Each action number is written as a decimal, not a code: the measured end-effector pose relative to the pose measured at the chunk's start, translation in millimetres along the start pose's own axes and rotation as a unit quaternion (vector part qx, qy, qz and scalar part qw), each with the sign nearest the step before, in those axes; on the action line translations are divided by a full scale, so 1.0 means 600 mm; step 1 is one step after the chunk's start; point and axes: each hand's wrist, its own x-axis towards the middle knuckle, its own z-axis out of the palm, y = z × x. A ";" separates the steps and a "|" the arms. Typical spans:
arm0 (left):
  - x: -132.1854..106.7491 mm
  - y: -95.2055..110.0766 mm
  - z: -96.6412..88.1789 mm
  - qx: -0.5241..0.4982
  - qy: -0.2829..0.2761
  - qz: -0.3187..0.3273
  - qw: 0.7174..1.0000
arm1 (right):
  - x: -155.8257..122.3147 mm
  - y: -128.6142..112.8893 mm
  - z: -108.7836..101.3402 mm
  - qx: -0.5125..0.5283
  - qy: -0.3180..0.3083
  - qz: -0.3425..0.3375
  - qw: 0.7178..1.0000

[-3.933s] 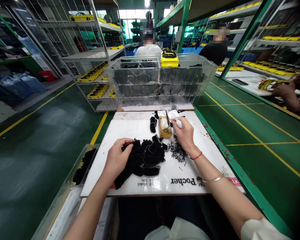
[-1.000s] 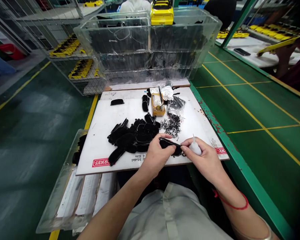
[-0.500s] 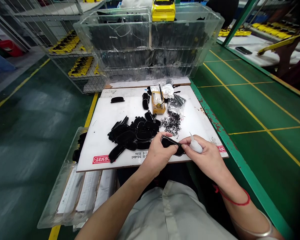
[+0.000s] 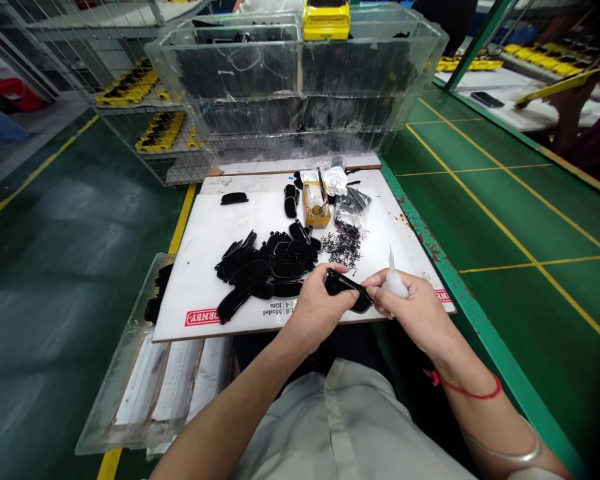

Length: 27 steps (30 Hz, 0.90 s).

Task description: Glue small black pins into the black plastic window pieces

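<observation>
Left hand [image 4: 316, 308] grasps a black plastic part [image 4: 347, 291]; right hand [image 4: 416, 312] clenches a white glue bottle [image 4: 395, 283] (nozzle up), fingertips touching the part.

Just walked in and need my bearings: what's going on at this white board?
A seated person works at the white board. Their left hand grips a glossy black oval plastic part above the board's near edge, while the right hand holds a small white squeeze bottle, nozzle pointing up, and touches the part's end. A heap of similar black parts lies on the board, with a scatter of small dark pins beside it.
</observation>
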 end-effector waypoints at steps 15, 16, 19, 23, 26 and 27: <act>-0.004 0.007 -0.004 0.041 -0.029 0.007 0.999 | -0.001 0.005 -0.009 0.064 -0.066 0.033 0.995; -0.004 0.006 -0.003 0.040 -0.029 0.009 0.999 | -0.002 0.003 -0.009 0.035 -0.063 0.024 0.997; -0.003 0.002 -0.002 0.025 -0.032 0.005 0.999 | -0.005 -0.006 -0.008 -0.034 -0.034 0.003 0.999; -0.001 0.000 0.000 0.005 -0.027 -0.003 1.000 | -0.006 -0.012 -0.004 -0.087 0.007 -0.035 0.996; -0.001 0.001 0.001 -0.004 -0.021 -0.012 1.000 | -0.006 -0.008 -0.002 -0.112 0.012 -0.066 0.991; -0.001 0.002 0.002 -0.006 -0.020 -0.015 1.000 | -0.006 -0.006 -0.001 -0.121 0.013 -0.079 0.989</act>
